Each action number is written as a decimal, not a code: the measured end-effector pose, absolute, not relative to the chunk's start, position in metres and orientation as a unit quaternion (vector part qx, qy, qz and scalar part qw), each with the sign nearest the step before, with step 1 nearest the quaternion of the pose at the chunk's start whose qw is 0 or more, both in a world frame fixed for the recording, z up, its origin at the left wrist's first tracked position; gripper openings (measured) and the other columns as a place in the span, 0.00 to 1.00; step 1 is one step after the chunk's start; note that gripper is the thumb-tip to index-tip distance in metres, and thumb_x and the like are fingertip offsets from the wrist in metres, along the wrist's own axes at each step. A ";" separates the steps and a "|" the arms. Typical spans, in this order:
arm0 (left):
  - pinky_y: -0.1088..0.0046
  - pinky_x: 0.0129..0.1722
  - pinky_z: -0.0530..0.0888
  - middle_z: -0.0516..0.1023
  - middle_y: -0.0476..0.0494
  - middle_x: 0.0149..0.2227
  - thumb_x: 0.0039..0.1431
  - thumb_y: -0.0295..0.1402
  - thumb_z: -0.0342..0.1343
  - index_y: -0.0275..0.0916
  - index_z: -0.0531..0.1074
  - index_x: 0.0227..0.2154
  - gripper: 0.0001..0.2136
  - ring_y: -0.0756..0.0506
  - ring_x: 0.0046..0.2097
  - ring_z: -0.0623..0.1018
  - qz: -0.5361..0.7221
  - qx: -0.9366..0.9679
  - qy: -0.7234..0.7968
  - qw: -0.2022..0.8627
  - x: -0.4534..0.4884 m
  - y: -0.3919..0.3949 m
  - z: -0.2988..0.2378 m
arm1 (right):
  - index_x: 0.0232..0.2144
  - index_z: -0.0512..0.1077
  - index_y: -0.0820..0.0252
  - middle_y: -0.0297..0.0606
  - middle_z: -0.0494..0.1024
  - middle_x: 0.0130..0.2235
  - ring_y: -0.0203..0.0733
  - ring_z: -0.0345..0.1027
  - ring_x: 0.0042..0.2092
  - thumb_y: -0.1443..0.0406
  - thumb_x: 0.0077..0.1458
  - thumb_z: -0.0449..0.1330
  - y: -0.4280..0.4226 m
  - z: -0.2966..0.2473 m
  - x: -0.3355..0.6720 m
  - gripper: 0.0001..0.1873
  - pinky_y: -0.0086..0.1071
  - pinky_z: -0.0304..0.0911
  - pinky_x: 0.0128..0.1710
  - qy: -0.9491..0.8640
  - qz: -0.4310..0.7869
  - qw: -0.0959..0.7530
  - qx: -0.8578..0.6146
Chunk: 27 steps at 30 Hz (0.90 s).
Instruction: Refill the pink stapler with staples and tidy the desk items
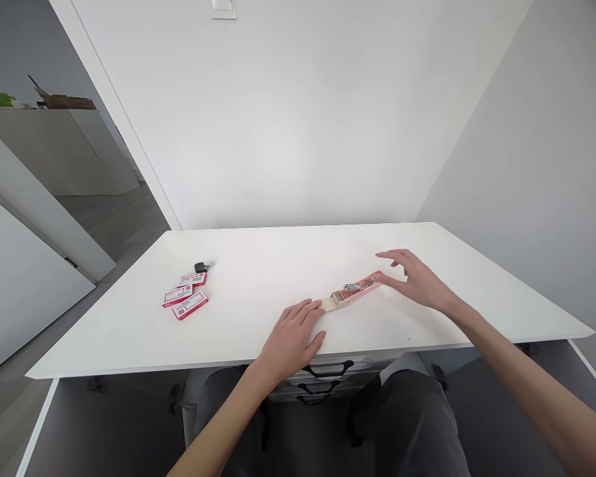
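We see the left hand (293, 331) resting flat and released on the table (258, 262), centre frame, fingertips beside the pink stapler (355, 291). Our right hand (417, 278) hovers unclenched, fingers spread, at the stapler's right end.

I can read no text from here. The three small red-and-white boxes (185, 295) at the lower left of the frame, on the tabletop (268, 258), carry white labels with dark print, too small for me to make out. The pink stapler (356, 289) near the centre shows no legible marking.
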<state>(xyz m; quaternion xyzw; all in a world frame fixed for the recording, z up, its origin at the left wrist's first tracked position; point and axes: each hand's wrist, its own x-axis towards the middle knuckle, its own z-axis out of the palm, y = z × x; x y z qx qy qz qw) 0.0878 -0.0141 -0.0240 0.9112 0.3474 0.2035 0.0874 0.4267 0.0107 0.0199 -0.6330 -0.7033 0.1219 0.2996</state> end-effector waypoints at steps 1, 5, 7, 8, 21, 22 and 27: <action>0.54 0.67 0.66 0.66 0.44 0.68 0.72 0.38 0.49 0.45 0.63 0.62 0.19 0.40 0.69 0.65 0.204 0.911 0.348 0.088 0.088 -0.014 -0.024 | 0.59 0.70 0.50 0.47 0.73 0.56 0.52 0.73 0.50 0.40 0.60 0.57 0.011 0.018 0.428 0.33 0.41 0.71 0.45 -0.674 0.169 0.308 -0.650; 0.54 0.66 0.67 0.67 0.44 0.68 0.71 0.37 0.50 0.46 0.63 0.62 0.19 0.40 0.69 0.66 0.209 0.910 0.348 0.087 0.088 -0.014 -0.024 | 0.50 0.75 0.57 0.39 0.74 0.36 0.40 0.68 0.33 0.38 0.63 0.50 0.009 0.010 0.418 0.34 0.35 0.66 0.33 -0.612 0.354 0.312 -0.634; 0.55 0.66 0.67 0.67 0.44 0.68 0.71 0.37 0.50 0.46 0.63 0.62 0.19 0.40 0.69 0.66 0.212 0.910 0.347 0.086 0.088 -0.014 -0.024 | 0.43 0.77 0.59 0.34 0.68 0.29 0.37 0.61 0.28 0.37 0.63 0.50 0.008 0.008 0.410 0.34 0.34 0.63 0.30 -0.610 0.396 0.326 -0.605; 0.55 0.66 0.67 0.67 0.44 0.68 0.71 0.37 0.49 0.46 0.63 0.62 0.19 0.41 0.69 0.66 0.212 0.910 0.347 0.085 0.088 -0.014 -0.024 | 0.41 0.77 0.59 0.32 0.66 0.28 0.36 0.59 0.27 0.37 0.63 0.50 0.008 0.007 0.406 0.34 0.33 0.62 0.28 -0.604 0.404 0.335 -0.600; 0.54 0.66 0.68 0.68 0.44 0.68 0.71 0.37 0.49 0.47 0.64 0.62 0.19 0.40 0.68 0.67 0.217 0.910 0.344 0.083 0.088 -0.014 -0.024 | 0.32 0.70 0.54 0.38 0.79 0.31 0.40 0.64 0.27 0.45 0.64 0.51 0.008 0.035 0.374 0.22 0.33 0.56 0.23 -0.640 0.187 0.299 -0.683; 0.54 0.66 0.67 0.67 0.44 0.68 0.71 0.37 0.49 0.46 0.64 0.62 0.19 0.40 0.68 0.66 0.215 0.910 0.345 0.082 0.088 -0.014 -0.024 | 0.33 0.70 0.53 0.38 0.79 0.31 0.41 0.64 0.27 0.46 0.65 0.51 0.007 0.038 0.371 0.21 0.33 0.56 0.23 -0.643 0.183 0.300 -0.680; 0.54 0.66 0.67 0.67 0.44 0.68 0.71 0.38 0.49 0.46 0.64 0.62 0.19 0.40 0.69 0.66 0.215 0.910 0.345 0.080 0.087 -0.014 -0.026 | 0.34 0.70 0.52 0.36 0.80 0.31 0.43 0.69 0.29 0.47 0.65 0.52 0.004 0.045 0.360 0.18 0.34 0.58 0.25 -0.672 0.158 0.304 -0.656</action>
